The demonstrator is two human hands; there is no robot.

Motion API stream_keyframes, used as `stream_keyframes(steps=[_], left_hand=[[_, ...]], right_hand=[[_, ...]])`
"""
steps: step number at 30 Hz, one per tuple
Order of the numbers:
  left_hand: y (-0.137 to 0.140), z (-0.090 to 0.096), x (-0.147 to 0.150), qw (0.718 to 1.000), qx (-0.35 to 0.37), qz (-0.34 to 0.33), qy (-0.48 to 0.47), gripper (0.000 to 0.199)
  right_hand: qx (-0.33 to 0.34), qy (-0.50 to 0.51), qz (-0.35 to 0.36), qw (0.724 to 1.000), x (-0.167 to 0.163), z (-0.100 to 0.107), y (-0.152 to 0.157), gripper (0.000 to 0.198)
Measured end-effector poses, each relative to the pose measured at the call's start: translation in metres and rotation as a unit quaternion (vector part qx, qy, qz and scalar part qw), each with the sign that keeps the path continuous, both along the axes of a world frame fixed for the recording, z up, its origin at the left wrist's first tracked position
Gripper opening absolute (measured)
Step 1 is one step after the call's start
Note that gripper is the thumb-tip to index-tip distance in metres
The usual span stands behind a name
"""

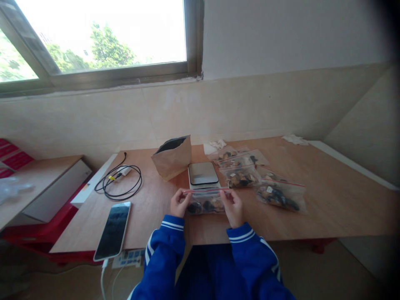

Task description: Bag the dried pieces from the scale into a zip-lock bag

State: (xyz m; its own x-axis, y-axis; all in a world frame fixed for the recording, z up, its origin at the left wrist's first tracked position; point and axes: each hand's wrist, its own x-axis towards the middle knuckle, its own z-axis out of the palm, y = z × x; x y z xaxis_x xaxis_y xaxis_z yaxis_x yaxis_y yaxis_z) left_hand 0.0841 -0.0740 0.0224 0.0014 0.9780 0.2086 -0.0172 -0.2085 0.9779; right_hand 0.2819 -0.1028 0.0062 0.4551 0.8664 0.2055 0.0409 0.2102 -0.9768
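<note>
A clear zip bag (204,204) with a red zip strip and dark and tan pieces inside lies at the table's front edge. My left hand (179,203) pinches the left end of its zip strip. The right end sits between the thumb and fingers of my right hand (233,207). Just behind the bag is a small flat scale (203,173) with a shiny plate. An upright brown paper pouch (174,158), its top gaping, stands behind and to the left of the scale.
Several filled zip bags (242,178) lie right of the scale, one bag (278,196) nearer the front. At left are a coiled black cable (108,195), a white charger (124,170) and a phone (113,230) overhanging the table edge. Crumpled tissue (295,140) lies by the wall.
</note>
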Motion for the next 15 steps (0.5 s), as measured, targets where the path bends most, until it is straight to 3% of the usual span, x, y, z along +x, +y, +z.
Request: stream_keyframes(steps=[6, 15], left_hand=[[-0.003, 0.008, 0.003, 0.995, -0.044, -0.074, -0.059, 0.036], [-0.002, 0.008, 0.003, 0.998, -0.015, -0.053, -0.002, 0.032]], right_hand=[[0.010, 0.044, 0.063, 0.997, 0.001, 0.006, -0.003, 0.035], [-0.010, 0.078, 0.104, 0.991, 0.000, 0.008, -0.002, 0.037]])
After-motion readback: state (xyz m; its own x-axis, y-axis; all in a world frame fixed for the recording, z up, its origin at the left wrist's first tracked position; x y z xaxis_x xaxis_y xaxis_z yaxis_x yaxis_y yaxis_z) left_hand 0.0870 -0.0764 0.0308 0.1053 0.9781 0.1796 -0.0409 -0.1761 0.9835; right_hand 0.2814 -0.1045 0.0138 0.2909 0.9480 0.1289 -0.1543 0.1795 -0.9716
